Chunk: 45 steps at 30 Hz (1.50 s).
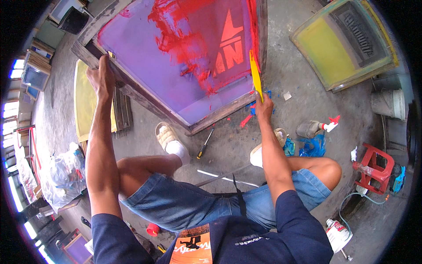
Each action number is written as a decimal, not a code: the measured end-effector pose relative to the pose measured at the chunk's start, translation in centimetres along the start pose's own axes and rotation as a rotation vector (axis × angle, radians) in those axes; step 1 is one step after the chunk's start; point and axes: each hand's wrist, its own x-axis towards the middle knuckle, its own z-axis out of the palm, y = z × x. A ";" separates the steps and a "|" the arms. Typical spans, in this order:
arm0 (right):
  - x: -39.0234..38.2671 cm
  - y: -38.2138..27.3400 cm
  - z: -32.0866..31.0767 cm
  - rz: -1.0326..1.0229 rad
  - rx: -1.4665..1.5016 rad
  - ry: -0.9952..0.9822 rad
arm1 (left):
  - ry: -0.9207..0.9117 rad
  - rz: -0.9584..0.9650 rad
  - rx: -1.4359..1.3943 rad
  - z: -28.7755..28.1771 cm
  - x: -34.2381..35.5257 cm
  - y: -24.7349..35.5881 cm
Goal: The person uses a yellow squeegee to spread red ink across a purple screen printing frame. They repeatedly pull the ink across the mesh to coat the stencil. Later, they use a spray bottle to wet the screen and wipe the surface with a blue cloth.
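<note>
A large wooden-framed printing screen with purple mesh tilts up in front of me. Thick red ink is smeared over its upper middle and along the right side, around a stencil of pale red shapes. My left hand is closed around the frame's left edge. In my right hand is a long yellow spatula, gripped at its lower end. Its blade lies against the red-smeared inner right edge of the frame, and the tip is touching ink.
A screwdriver and red and blue ink scraps lie on the concrete floor. Right are a spray bottle, a red stool and a yellow screen. Another yellow screen stands left, near plastic wrapping.
</note>
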 end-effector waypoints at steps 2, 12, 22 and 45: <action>0.0 -0.5 -0.1 0.015 -0.014 0.007 | -0.007 -0.004 0.000 -0.1 -0.1 0.2; -0.1 -0.7 -0.5 -0.031 -0.141 0.131 | 0.029 -0.013 0.023 0.1 -0.5 0.9; -0.3 -0.5 -1.2 -0.018 -0.004 0.044 | -0.017 0.021 0.043 0.0 0.0 0.0; 1.9 -1.9 -1.7 0.028 -0.033 0.020 | 0.008 -0.106 -0.082 0.3 -0.5 1.7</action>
